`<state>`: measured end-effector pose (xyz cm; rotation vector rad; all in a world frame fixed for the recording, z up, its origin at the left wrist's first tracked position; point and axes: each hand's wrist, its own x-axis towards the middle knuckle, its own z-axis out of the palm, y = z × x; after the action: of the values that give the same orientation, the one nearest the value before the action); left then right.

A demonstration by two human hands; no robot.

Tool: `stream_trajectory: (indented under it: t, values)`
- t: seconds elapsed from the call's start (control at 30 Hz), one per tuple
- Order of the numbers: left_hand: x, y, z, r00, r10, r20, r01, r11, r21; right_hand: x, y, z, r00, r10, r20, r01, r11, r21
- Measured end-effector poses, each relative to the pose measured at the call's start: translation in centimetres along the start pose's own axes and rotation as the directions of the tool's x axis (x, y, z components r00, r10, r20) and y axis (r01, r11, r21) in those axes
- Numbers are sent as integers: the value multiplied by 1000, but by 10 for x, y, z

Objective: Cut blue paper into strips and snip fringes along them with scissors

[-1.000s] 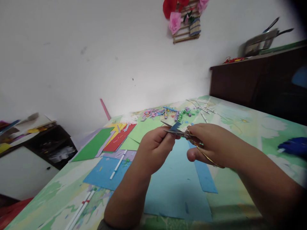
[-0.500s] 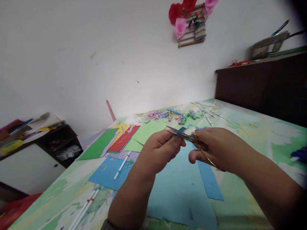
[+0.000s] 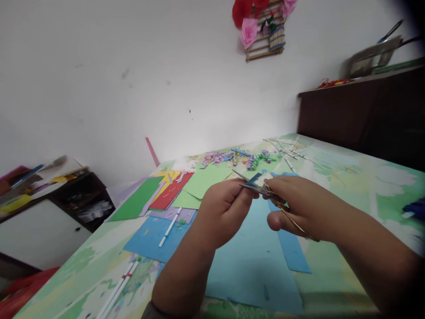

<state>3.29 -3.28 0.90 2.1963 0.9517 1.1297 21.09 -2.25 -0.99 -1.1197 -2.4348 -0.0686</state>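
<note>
My right hand is closed around the gold handles of a pair of scissors, its thumb through one loop. The blades point left and stand apart, around a small dark blue strip. My left hand pinches that strip between thumb and fingers, right beside the blades; its lower end is hidden by the fingers. Both hands are raised over a light blue sheet on the table. A narrower blue strip of sheet lies beneath my right hand.
Green sheet, red sheet and blue sheet lie left. White sticks rest near the front left. Curled paper pieces and scraps lie toward the wall. A dark cabinet stands at right.
The scissor blades have opened wider around the blue strip, and my right thumb has moved away from the fingers. The whole view has shifted slightly.
</note>
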Motion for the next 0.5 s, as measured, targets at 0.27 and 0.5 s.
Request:
stream_trajectory:
  t: [0.27, 0.5]
  values:
    - [-2, -5, 2, 994, -105, 31, 110, 955, -277, 1, -1, 1, 998, 55, -3, -55, 990, -132]
    - [-2, -1, 4, 978, -172, 122, 209, 857, -471, 1, -1, -1, 1000, 29, -2, -29, 999, -21]
